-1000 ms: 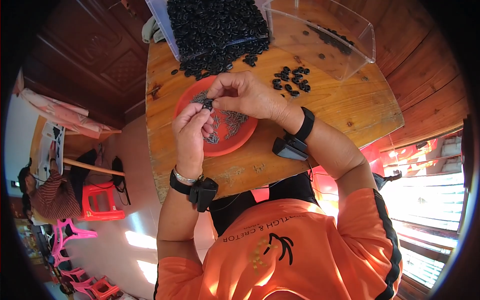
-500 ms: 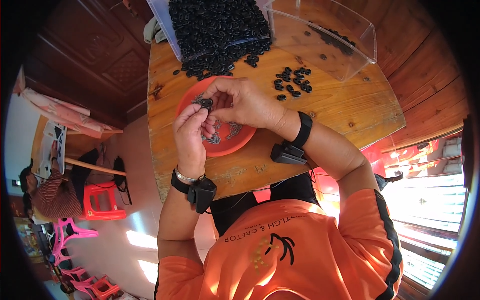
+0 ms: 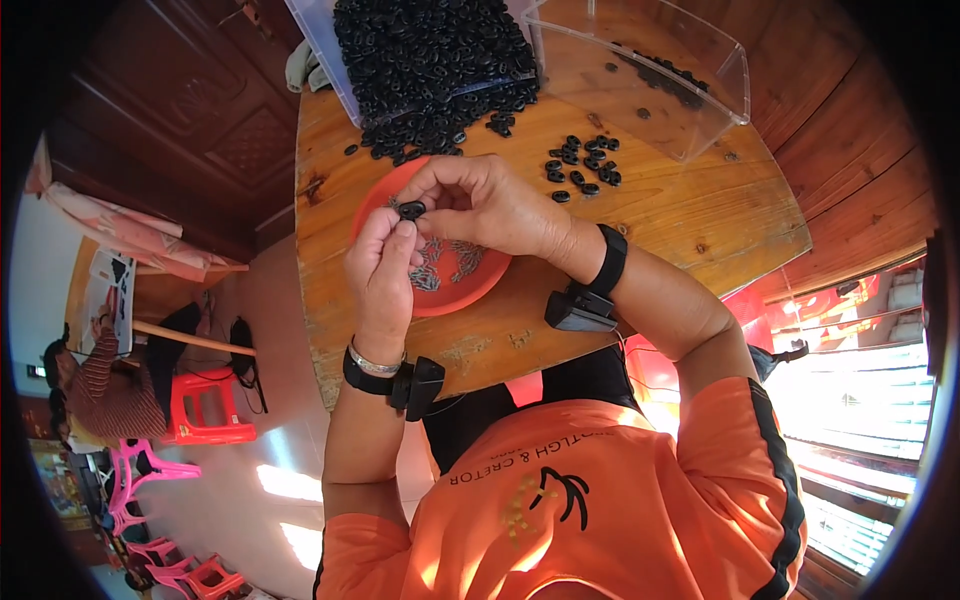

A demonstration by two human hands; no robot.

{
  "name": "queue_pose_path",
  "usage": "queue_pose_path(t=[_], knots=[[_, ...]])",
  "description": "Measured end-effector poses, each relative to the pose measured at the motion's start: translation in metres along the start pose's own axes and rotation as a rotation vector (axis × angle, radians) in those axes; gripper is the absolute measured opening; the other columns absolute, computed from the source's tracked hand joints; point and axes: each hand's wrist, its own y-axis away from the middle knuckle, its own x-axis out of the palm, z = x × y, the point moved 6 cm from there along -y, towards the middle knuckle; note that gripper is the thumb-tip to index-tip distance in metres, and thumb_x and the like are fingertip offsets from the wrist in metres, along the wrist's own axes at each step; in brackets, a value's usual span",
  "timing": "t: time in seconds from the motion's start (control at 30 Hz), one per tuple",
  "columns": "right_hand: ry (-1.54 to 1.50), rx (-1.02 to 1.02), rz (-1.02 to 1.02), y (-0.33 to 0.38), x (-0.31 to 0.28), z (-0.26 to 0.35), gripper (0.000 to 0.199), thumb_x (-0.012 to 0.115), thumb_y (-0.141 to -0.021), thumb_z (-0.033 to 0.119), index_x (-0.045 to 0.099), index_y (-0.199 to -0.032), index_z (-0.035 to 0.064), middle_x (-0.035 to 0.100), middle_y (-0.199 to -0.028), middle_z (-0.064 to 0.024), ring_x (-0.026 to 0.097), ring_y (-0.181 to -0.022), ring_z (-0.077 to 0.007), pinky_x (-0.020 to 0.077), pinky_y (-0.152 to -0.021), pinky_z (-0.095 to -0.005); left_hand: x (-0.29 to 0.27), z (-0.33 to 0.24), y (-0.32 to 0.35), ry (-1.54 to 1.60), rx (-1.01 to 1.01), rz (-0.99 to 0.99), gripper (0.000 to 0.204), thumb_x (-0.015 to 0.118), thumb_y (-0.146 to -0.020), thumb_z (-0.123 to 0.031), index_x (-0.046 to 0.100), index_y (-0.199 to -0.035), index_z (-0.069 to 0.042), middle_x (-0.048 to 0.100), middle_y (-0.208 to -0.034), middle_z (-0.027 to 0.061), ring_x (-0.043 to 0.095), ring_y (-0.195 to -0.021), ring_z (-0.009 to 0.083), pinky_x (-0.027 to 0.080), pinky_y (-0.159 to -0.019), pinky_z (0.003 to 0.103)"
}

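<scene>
Seemingly a home: carved dark-brown wooden door [image 3: 190,110], upper left; bright pink plastic stools [image 3: 122,480], lower left of frame.

A basin [image 3: 455,297] of screws [image 3: 466,263] sits on the table [image 3: 700,220] under the left hand [image 3: 384,258] and right hand [image 3: 487,208]. Behind it stands a bin [image 3: 322,60] of two-holed pieces [image 3: 435,60], some lying just before it. Right of the bin is a box [image 3: 655,141]; a cluster of pieces [image 3: 590,164] lies between box and basin.

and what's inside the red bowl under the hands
Small, slender grey pieces lie loose in the red bowl. The left hand and right hand hide part of its inside, so what lies beneath them can't be seen.
</scene>
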Motion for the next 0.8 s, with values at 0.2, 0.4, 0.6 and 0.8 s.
queue_pose_path(t=[0.2, 0.4, 0.6, 0.8], knots=[[0.154, -0.014, 0.014, 0.003, 0.002, 0.011, 0.027, 0.066, -0.078, -0.002, 0.062, -0.104, 0.0013, 0.063, -0.087, -0.0039, 0.062, -0.077, -0.0087, 0.0514, -0.068, -0.0241, -0.002, 0.000, 0.000, 0.058, -0.035, 0.005, 0.016, 0.050, -0.089, -0.016, 0.057, -0.084, -0.002, 0.055, -0.068, 0.0012, 0.048, -0.058, 0.0061, 0.038, -0.055, 0.019], [0.500, -0.215, -0.031, 0.006, 0.005, 0.021, 0.034, 0.070, -0.072, 0.004, 0.061, -0.104, 0.0017, 0.065, -0.091, -0.0102, 0.065, -0.074, -0.0182, 0.0534, -0.065, -0.0282, -0.002, 0.005, 0.002, 0.136, -0.105, -0.009, 0.016, 0.052, -0.088, -0.015, 0.059, -0.086, -0.001, 0.055, -0.066, 0.0009, 0.049, -0.057, 0.0060, 0.038, -0.053, 0.019], [0.716, -0.289, -0.032, 0.007, 0.009, 0.025, 0.033, 0.069, -0.073, 0.010, 0.061, -0.104, 0.0020, 0.064, -0.092, -0.0134, 0.064, -0.080, -0.0275, 0.0527, -0.070, -0.0332, -0.003, 0.006, 0.001, 0.121, -0.128, -0.032, 0.016, 0.053, -0.087, -0.014, 0.061, -0.083, -0.001, 0.055, -0.065, 0.0001, 0.048, -0.057, 0.0053, 0.038, -0.053, 0.019], [0.803, -0.257, 0.020, 0.007, 0.015, 0.020, 0.034, 0.063, -0.077, 0.011, 0.058, -0.109, 0.0018, 0.064, -0.092, -0.0146, 0.062, -0.083, -0.0310, 0.0506, -0.074, -0.0376, -0.003, 0.010, -0.003, 0.069, -0.130, 0.008, 0.017, 0.053, -0.088, -0.015, 0.061, -0.081, -0.002, 0.056, -0.066, -0.0003, 0.048, -0.057, 0.0049, 0.039, -0.053, 0.019]])
